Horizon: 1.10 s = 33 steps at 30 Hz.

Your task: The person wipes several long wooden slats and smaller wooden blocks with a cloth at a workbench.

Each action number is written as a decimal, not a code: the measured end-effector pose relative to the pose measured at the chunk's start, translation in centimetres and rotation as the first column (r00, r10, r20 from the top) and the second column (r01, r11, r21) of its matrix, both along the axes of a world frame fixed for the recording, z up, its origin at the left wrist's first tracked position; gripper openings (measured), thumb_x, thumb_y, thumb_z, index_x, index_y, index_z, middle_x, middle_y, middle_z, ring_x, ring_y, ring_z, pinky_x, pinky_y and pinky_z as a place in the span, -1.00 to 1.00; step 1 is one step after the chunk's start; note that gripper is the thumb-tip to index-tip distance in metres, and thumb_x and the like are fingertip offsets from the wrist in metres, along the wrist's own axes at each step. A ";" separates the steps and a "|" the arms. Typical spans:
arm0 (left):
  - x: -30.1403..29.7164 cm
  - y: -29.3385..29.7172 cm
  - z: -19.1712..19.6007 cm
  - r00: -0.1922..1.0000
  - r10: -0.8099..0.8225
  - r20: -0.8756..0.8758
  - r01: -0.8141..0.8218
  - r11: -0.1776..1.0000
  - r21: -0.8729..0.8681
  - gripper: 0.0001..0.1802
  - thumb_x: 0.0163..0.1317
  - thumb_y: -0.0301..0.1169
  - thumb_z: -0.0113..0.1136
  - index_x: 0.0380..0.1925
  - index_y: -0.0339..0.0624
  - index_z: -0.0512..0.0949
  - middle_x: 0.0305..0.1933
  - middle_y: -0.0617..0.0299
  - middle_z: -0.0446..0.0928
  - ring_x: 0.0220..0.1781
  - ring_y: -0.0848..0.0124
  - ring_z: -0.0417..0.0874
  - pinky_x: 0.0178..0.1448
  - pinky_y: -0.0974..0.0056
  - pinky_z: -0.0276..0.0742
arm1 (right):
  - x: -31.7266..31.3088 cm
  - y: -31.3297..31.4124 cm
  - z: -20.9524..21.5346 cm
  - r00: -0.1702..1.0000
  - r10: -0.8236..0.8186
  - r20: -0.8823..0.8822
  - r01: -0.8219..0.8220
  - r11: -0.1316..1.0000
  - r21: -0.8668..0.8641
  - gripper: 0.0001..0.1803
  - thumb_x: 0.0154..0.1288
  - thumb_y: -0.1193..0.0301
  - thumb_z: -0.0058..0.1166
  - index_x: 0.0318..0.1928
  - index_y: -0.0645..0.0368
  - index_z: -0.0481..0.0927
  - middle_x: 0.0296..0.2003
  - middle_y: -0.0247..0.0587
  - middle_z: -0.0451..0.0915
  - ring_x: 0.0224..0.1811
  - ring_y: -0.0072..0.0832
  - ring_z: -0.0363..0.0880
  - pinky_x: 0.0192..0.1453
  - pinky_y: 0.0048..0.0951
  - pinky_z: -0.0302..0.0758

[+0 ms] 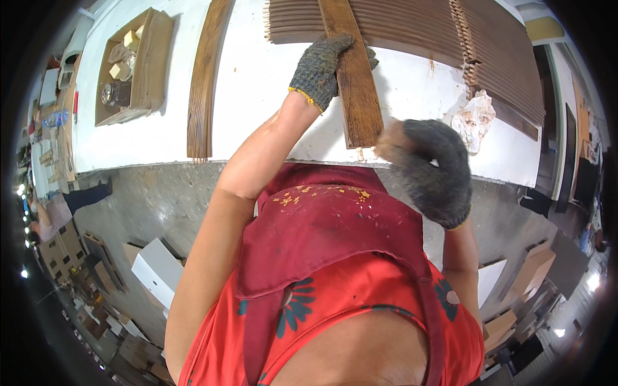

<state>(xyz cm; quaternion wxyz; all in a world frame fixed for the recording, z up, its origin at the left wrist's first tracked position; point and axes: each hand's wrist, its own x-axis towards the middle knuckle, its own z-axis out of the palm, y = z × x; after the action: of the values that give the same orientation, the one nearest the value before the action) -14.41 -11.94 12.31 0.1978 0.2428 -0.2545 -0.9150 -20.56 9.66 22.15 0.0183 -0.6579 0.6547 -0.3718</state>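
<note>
My left hand (pixel 322 67), in a dark grey knit glove with a yellow cuff edge, is closed round a brown wooden slat (pixel 360 96). The slat slants away from me over the white table (pixel 270 122), and small pale pegs stick out of its near end. By that near end is my right hand (pixel 438 170), in a dark glove and smeared by motion. Its fingers are curled at a blurred brown thing (pixel 394 140) that I cannot make out. Another brown slat (pixel 207 83) lies apart to the left on the table.
Many brown slats (pixel 399 29) lie side by side across the table's far right. A crumpled white sheet (pixel 474 122) is near their edge. At the left stands an open cardboard box (pixel 151 71) with yellow blocks inside. Boards and panels (pixel 158 270) stand on the floor behind.
</note>
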 end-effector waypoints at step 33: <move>-0.5 -1.4 -2.7 0.734 0.121 -0.668 0.299 0.825 0.479 -0.83 0.40 -0.27 -0.08 -0.23 -0.08 0.44 -0.52 0.38 0.35 -0.50 0.50 0.40 -0.36 0.39 0.40 | 3.5 -4.9 -1.0 0.994 0.015 0.112 0.018 0.959 -0.283 -0.64 -0.04 0.42 0.28 -0.12 0.01 0.68 0.01 -0.12 0.53 -0.03 -0.11 0.52 0.02 -0.14 0.47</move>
<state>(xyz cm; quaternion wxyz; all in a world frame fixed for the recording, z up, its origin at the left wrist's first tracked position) -14.94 -13.35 9.57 0.1500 -0.0707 0.1007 -0.9810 -17.01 4.79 21.16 -0.0395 -0.6310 0.5930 -0.4986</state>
